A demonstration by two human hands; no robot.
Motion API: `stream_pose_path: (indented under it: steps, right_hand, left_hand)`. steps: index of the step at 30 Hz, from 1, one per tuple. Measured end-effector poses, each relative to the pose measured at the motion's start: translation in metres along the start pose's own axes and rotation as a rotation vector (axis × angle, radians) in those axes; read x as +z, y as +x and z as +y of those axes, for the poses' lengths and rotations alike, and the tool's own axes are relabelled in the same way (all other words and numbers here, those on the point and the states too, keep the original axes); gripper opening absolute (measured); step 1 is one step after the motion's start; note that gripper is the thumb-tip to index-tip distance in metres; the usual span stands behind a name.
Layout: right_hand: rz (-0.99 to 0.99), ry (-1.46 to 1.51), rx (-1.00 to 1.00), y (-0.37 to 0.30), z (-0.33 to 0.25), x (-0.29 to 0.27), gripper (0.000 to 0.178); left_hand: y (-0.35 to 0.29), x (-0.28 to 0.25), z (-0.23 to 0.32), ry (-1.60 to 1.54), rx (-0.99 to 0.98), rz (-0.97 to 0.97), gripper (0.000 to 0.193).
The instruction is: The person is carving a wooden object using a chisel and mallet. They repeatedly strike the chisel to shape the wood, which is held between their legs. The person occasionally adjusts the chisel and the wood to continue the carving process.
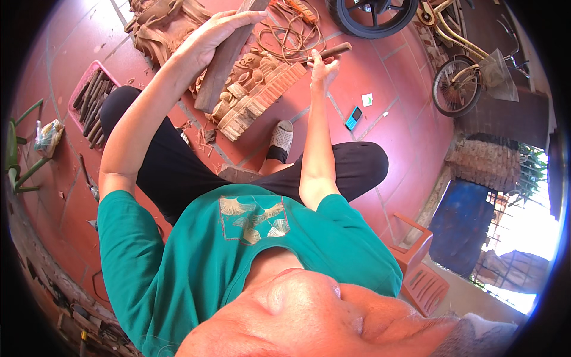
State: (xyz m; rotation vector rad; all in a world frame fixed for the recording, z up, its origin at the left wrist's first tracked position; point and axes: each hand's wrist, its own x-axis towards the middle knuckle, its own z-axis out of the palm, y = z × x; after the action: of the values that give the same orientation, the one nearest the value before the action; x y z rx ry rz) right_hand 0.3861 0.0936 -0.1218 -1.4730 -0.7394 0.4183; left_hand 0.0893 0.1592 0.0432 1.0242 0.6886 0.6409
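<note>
My left hand lies across a long brown wooden plank, its fingers stretched out flat past the far edge; the thumb is hidden. The plank slants along a carved wooden piece with rounded relief and a ridged border. To the right, my right hand is closed round a short brown rod-like tool, perhaps wooden-handled. That tool points right, and its working end cannot be made out. A second large carved wooden piece lies at the far left.
A coiled cord lies beyond the carving. The pink basket at left holds several dark sticks or handles. At right are a blue phone, a bicycle wheel and a red plastic chair. Wood chips litter the tiled floor.
</note>
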Motion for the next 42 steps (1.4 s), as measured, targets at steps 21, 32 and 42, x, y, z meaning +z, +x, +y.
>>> stream_pose_path:
  steps: [21,32,42]
  right_hand:
    - [-0.274,-0.029,0.161,-0.007,-0.016,0.031,0.033]
    - [-0.202,-0.225,-0.131,0.016,0.024,0.029,0.039]
    - [-0.225,0.089,0.073,-0.006,-0.026,0.032,0.036]
  left_hand:
    - [0.003,0.004,-0.008,0.014,0.028,-0.047,0.031]
    - [-0.002,0.004,-0.004,0.036,0.045,-0.037,0.033]
    - [-0.008,-0.019,-0.004,0.035,0.077,0.027,0.030]
